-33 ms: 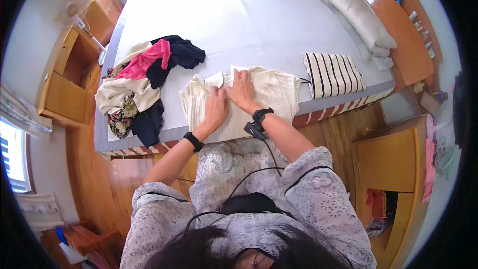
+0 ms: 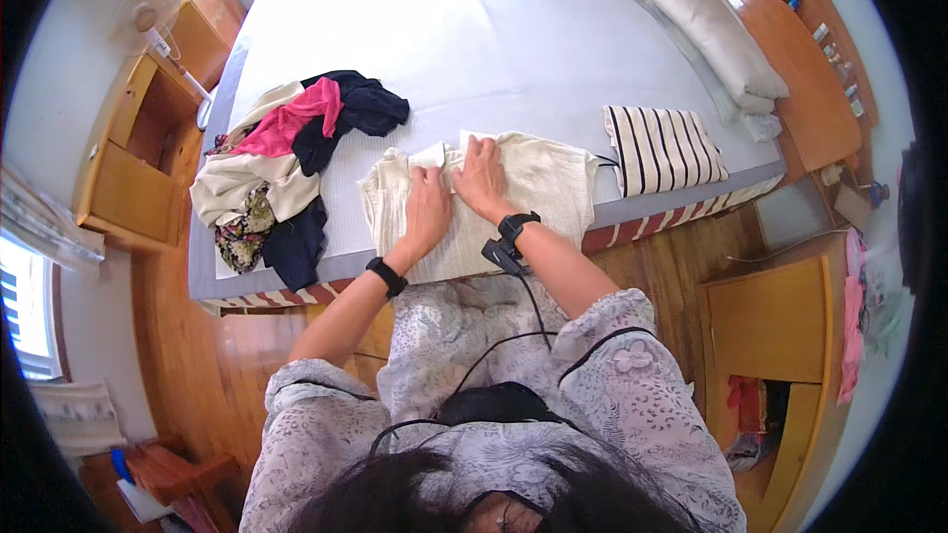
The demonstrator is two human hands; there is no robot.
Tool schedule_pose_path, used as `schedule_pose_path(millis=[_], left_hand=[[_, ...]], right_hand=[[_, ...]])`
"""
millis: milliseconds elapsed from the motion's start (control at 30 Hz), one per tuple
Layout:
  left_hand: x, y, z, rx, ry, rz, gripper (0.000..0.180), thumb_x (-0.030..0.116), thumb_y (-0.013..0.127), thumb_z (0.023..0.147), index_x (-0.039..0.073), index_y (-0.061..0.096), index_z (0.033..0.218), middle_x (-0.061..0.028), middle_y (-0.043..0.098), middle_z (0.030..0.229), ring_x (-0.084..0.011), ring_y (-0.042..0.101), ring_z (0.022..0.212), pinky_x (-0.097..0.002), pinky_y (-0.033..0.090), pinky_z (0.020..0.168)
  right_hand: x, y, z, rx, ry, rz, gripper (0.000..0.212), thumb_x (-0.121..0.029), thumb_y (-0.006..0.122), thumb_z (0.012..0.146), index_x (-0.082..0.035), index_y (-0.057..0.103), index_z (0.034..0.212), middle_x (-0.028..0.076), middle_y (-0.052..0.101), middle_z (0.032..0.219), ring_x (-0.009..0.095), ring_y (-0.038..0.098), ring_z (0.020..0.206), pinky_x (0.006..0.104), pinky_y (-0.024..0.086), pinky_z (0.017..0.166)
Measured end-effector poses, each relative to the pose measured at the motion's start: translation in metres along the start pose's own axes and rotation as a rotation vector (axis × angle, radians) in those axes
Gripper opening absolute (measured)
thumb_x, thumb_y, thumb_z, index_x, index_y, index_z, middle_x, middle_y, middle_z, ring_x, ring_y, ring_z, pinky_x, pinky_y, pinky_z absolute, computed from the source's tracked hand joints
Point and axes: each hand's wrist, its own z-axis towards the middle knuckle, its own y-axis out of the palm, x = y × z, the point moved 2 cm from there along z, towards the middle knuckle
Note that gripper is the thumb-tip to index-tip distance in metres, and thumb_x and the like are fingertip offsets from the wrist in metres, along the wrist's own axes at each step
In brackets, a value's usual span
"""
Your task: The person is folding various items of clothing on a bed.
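Observation:
A cream collared shirt (image 2: 543,178) lies spread at the near edge of the bed, its collar at the far side and its lower part toward me. My left hand (image 2: 429,207) is at the left part of the collar, fingers bent and closed on the cloth. Just right of it, my right hand (image 2: 481,178) rests on the shirt beside the collar opening. Its fingers stretch forward over the fabric and the thumb stands apart. Fabric right beneath both palms is hidden.
Left of the shirt is a heap of clothes with a pink garment (image 2: 296,121) and dark navy garment (image 2: 370,107). A folded black-and-white striped garment (image 2: 664,150) lies to the right. Pillows (image 2: 716,39) are at the far right, and a fan (image 2: 148,22) stands left of the bed.
My left hand's fingers have moved slightly left, away from the right hand, and now sit on the collar. My right hand stays nearly in place.

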Motion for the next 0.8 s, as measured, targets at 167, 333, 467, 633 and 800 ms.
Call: schedule_pose_path(millis=[167,333,467,633,800], left_hand=[[-0.012,-0.006,0.019,0.222,-0.216,0.059,0.021,0.003,0.056,0.076,0.002,0.045,0.094,-0.0230,0.046,0.095,-0.0418,0.056,0.077,-0.0451,0.046,0.059],[-0.050,0.003,0.025,0.179,-0.441,-0.362,0.016,0.009,0.059,0.082,0.005,0.046,0.090,-0.0112,0.054,0.086,-0.0268,0.059,0.077,-0.0386,0.046,0.056],[-0.085,0.003,0.021,0.251,-0.721,-1.384,0.008,0.013,0.055,0.091,0.009,0.049,0.090,-0.0036,0.058,0.086,-0.0152,0.057,0.085,-0.0348,0.048,0.079],[-0.070,-0.009,0.009,0.071,-0.693,-1.768,0.003,0.010,0.042,0.096,0.009,0.041,0.098,-0.0135,0.052,0.115,-0.0298,0.056,0.105,-0.0476,0.042,0.098],[-0.056,-0.026,0.011,-0.114,-0.622,-1.723,0.011,0.009,0.039,0.097,0.006,0.038,0.107,-0.0176,0.049,0.121,-0.0372,0.052,0.112,-0.0522,0.042,0.099]], right_hand=[[0.031,0.004,0.007,-0.001,0.249,0.128,0.047,-0.013,0.063,0.077,0.007,0.045,0.115,0.022,0.042,0.113,0.036,0.047,0.105,0.0393,0.043,0.088],[0.096,0.018,0.003,-0.052,0.621,0.783,0.029,-0.008,0.062,0.084,0.001,0.058,0.111,0.009,0.064,0.100,0.014,0.062,0.087,0.0255,0.052,0.071],[0.092,0.012,0.003,-0.013,0.717,1.494,0.022,-0.002,0.055,0.088,0.003,0.055,0.109,0.010,0.062,0.100,0.018,0.062,0.089,0.0299,0.054,0.078],[0.103,0.004,0.001,-0.005,0.716,1.616,0.022,-0.001,0.055,0.087,0.004,0.054,0.108,0.011,0.062,0.099,0.019,0.062,0.090,0.0312,0.054,0.081],[0.099,0.001,0.009,-0.006,0.685,1.557,0.027,0.000,0.055,0.087,0.005,0.053,0.113,0.011,0.062,0.098,0.018,0.062,0.088,0.0298,0.053,0.078]])
